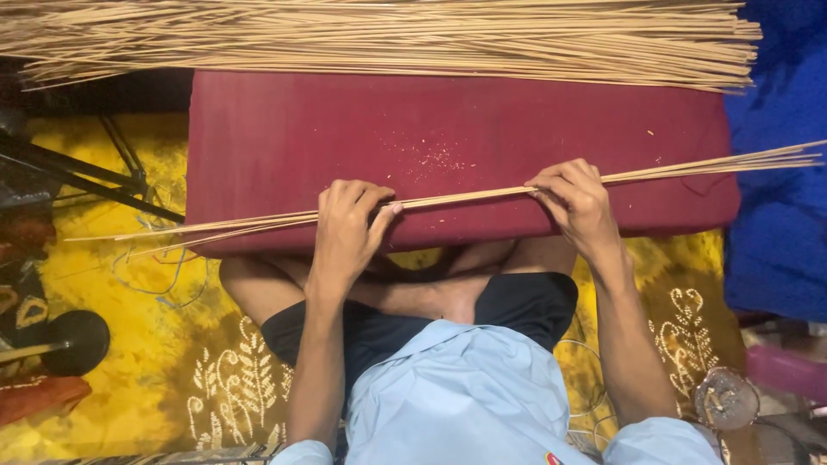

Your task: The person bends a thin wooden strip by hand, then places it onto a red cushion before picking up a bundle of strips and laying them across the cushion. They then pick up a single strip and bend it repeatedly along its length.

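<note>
both hands grip a thin bundle of sticks (pixel 465 198) lying along the near edge of the maroon cushion (pixel 345 129). the left hand (pixel 349 228) curls shut around it; the right hand (pixel 573 198) pinches it from above. the stick ends overhang the cushion on both sides. a large pile of sticks (pixel 388 39) covers the far edge, leaving bare cushion between. the yellow patterned cloth (pixel 112 284) lies below.

There are no boxes, bags, signs or screens to see here. The only thing like a label is a tiny patch (pixel 552 458) on the light blue shirt (pixel 457 396), down at about 6 o'clock by the bottom edge. It is small, with red and yellow colours, and partly cut off.
</note>
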